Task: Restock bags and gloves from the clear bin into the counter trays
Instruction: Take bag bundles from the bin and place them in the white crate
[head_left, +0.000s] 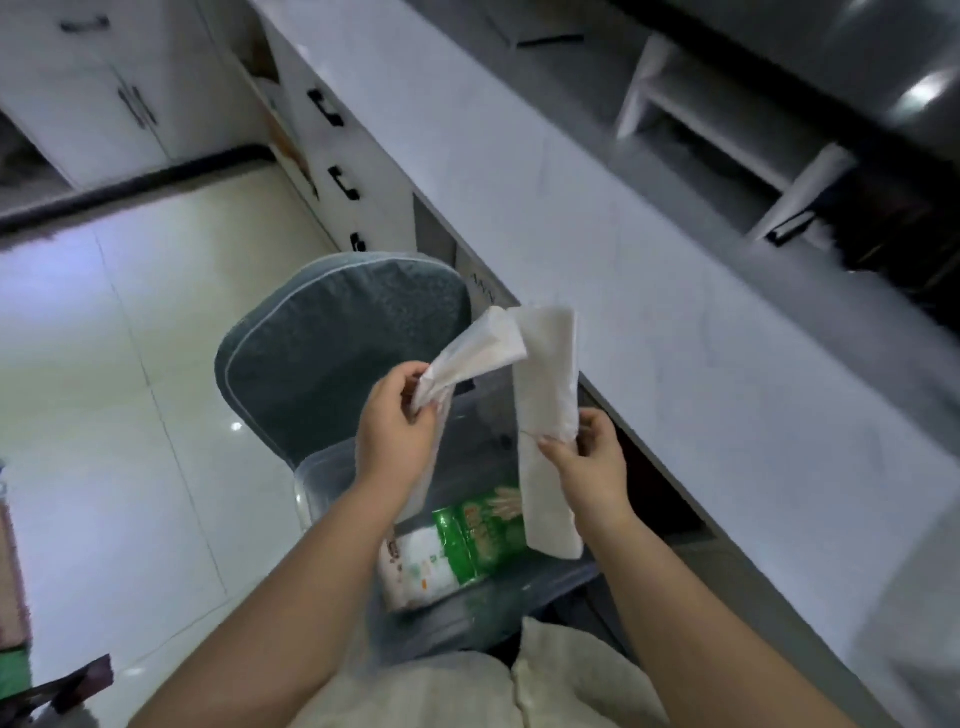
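My left hand (397, 421) grips one folded stack of white bags (475, 353), its free end pointing up and right. In my right hand (584, 457) a second, longer folded white bag stack (550, 405) hangs upright, pinched near its middle. Both stacks are held above the clear bin (467, 613), which sits on a grey-green cushioned chair (332, 343). Inside the bin lie a green glove packet (480, 535) and a white printed packet (415, 566). White counter trays (722, 119) stand at the far right of the marble counter (649, 291).
White cabinets with black handles (332, 109) line the left of the counter. A glossy tiled floor (114, 395) spreads to the left. A dark opening (909, 244) lies beyond the trays. A cream garment (467, 691) fills the bottom of the view.
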